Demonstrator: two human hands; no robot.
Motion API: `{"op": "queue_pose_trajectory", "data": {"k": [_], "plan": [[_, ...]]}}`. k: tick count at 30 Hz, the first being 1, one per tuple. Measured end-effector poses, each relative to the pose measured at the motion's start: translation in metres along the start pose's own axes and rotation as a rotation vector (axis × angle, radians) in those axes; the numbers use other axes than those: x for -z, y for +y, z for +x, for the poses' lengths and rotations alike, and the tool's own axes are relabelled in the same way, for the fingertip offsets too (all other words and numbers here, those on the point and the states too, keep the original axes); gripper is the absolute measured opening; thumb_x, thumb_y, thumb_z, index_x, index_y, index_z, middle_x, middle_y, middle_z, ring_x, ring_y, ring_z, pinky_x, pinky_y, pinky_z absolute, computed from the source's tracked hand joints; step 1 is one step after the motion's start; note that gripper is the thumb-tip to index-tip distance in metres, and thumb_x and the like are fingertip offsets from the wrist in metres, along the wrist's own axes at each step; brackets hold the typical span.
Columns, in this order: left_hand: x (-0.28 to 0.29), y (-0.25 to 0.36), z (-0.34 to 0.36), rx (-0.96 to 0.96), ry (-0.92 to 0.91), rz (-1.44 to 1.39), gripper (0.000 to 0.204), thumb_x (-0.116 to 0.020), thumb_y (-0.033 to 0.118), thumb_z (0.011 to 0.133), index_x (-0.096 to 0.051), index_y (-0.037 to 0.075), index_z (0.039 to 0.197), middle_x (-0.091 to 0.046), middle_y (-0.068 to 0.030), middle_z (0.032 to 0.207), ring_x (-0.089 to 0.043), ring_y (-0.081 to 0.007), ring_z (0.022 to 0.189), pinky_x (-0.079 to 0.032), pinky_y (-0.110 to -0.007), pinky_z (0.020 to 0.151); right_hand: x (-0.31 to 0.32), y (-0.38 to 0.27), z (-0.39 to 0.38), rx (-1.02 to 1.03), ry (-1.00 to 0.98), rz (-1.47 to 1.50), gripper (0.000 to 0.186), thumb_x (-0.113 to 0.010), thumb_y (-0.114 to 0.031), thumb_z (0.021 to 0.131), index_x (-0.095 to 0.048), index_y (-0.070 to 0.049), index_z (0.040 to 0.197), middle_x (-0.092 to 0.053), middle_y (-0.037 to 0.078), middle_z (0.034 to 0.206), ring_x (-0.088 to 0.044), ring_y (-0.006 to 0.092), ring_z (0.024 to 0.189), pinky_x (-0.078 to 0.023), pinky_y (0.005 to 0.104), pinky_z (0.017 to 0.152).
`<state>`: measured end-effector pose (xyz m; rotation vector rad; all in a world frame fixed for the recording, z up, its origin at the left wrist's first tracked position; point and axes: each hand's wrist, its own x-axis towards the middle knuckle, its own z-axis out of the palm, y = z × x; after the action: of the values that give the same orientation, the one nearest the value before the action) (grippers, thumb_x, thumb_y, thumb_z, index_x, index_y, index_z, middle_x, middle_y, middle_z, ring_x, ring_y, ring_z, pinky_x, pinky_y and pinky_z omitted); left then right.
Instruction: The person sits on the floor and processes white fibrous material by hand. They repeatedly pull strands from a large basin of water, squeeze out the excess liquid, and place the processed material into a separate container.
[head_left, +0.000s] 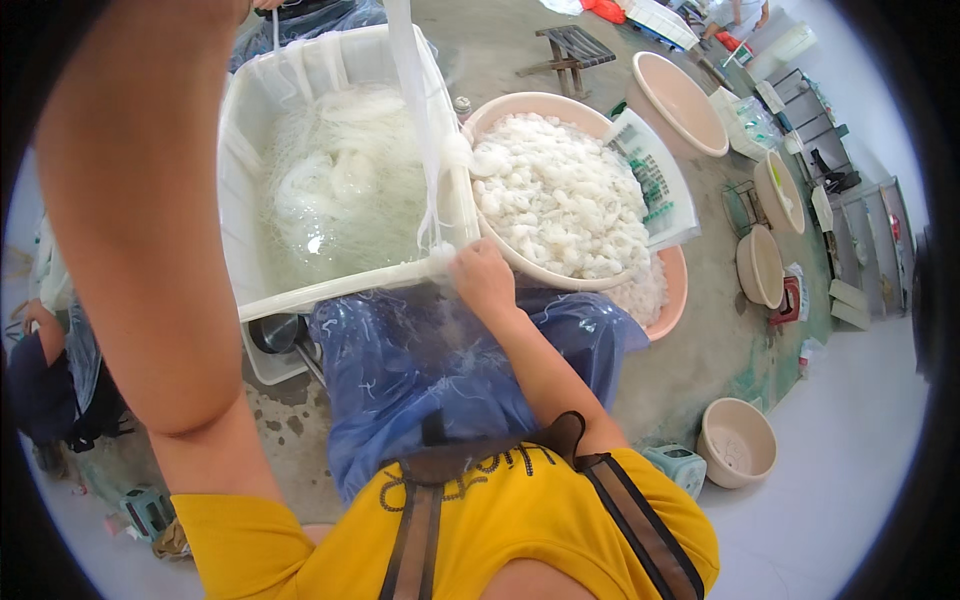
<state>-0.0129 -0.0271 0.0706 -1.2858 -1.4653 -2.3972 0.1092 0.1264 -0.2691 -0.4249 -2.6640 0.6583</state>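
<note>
A white rectangular tub point(232, 200) holds cloudy water and a mass of pale, fine strands point(340, 170). Long white strands point(420, 100) hang from above the frame to the tub's near-right corner. There my right hand point(480, 265) is closed on their bunched lower part. My left forearm point(145, 230) is raised steeply past the top edge, so that hand is out of sight. Right of the tub, a pink basin point(560, 190) is heaped with white, shredded-looking pieces; a white printed slatted piece point(660, 190) rests at its side. A blue plastic apron point(380, 370) covers my lap.
Another pink basin point(675, 310) lies partly under the heaped one. Several basins point(757, 265), a wooden stool point(575, 55) and shelving point(870, 250) stand around the concrete floor. A co-worker point(45, 370) is at the left edge, others at the back. A dark pan point(280, 335) is below the tub.
</note>
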Motion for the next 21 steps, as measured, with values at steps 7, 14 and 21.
{"op": "queue_pose_trajectory", "data": {"k": [7,14,21], "plan": [[-0.008,-0.101,-0.074,0.609,0.125,-0.211,0.030,-0.040,0.024,0.093,-0.044,0.003,0.113,-0.045,0.0016,0.070,-0.048,-0.0072,0.066,-0.045,-0.026,0.072,0.128,-0.065,0.050,0.341,0.184,0.478,0.013,-0.063,-0.016,0.079,-0.062,-0.003,0.081,-0.053,0.016,0.111,-0.050,0.0268,0.105,-0.044,0.0347,0.079],[-0.025,-0.107,-0.100,0.833,0.019,-0.869,0.030,-0.037,0.027,0.094,-0.047,0.004,0.110,-0.038,0.0041,0.061,-0.039,-0.0078,0.056,-0.039,-0.025,0.055,0.110,-0.096,0.058,-0.291,-0.012,1.775,0.009,-0.060,-0.011,0.082,-0.063,-0.005,0.086,-0.050,0.014,0.115,-0.051,0.0173,0.099,-0.044,0.0258,0.075],[0.007,-0.140,-0.114,0.547,0.305,-0.983,0.024,-0.040,0.025,0.091,-0.052,0.004,0.089,-0.042,0.0018,0.064,-0.042,-0.0122,0.060,-0.039,-0.028,0.065,0.099,-0.099,0.050,0.430,0.144,0.861,0.012,-0.061,-0.007,0.077,-0.065,-0.006,0.088,-0.049,0.010,0.110,-0.054,0.0160,0.074,-0.043,0.0269,0.067]]}}
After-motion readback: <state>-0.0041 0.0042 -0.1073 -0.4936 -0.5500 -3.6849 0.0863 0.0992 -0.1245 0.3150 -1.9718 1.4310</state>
